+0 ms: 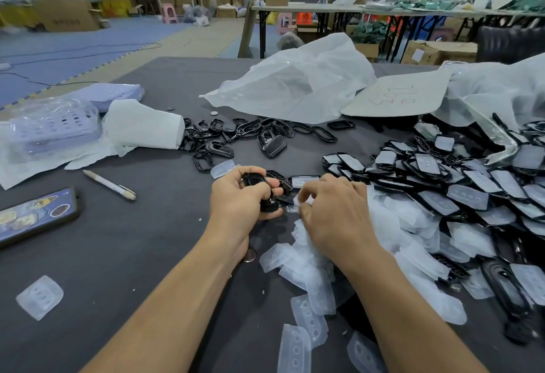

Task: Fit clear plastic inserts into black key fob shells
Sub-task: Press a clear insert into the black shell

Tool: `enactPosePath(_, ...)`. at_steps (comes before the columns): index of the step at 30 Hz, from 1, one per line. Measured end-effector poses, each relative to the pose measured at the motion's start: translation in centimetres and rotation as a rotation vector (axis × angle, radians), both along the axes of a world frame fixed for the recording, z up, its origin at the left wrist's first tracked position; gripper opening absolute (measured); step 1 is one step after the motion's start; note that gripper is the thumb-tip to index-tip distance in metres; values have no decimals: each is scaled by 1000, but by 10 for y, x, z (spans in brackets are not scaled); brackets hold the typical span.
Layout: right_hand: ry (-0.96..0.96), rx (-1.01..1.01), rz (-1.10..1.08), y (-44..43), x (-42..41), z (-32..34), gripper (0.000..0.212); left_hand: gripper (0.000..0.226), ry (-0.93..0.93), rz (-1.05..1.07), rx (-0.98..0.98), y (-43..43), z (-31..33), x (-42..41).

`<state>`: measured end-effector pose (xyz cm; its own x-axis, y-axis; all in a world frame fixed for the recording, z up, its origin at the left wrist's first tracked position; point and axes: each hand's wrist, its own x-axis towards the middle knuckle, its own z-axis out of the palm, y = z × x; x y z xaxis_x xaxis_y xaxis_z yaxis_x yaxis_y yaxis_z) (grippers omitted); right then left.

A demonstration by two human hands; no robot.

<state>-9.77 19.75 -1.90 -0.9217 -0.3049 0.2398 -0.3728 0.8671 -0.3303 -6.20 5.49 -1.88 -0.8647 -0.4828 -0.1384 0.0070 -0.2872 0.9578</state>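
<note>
My left hand [240, 195] is closed around a black key fob shell [259, 185] at the middle of the grey table. Just to its right, my right hand [333, 210] pinches a clear plastic insert [296, 206] at the fingertips, close to the shell's edge. A heap of loose clear inserts [306, 278] lies under and in front of my right wrist. Empty black shells [218, 139] are scattered beyond my hands. Shells with inserts fitted [460, 192] are piled at the right.
A phone [35, 215] and a pen [110, 185] lie at the left, with a single insert [39, 297] near the front left. White plastic bags [295, 83] and a cardboard sheet [398, 94] sit behind the shells. Wrapped purple trays [56, 127] stand at the far left.
</note>
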Motion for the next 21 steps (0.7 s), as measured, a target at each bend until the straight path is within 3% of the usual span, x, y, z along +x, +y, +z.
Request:
enactPosePath(3,12,-75,-2,1,0,1,15,35,-8,0,3,1,0,-2)
enactPosePath(8,42,-501,-68,4,-3,-1,18,35,-14,2,-20,2,-1,-1)
enactPosePath(11,67,-624,-103,6,-1,2,16,35,-23,17,-21,0,-2,2)
enactPosePath(16,-28,-484,-7,9,4,5,12,36,-24,-4,-52,0,-4,9)
enactPosePath(21,-118,-380,51,13,3,12,28,35,-31,-2,-54,-5,-2,6)
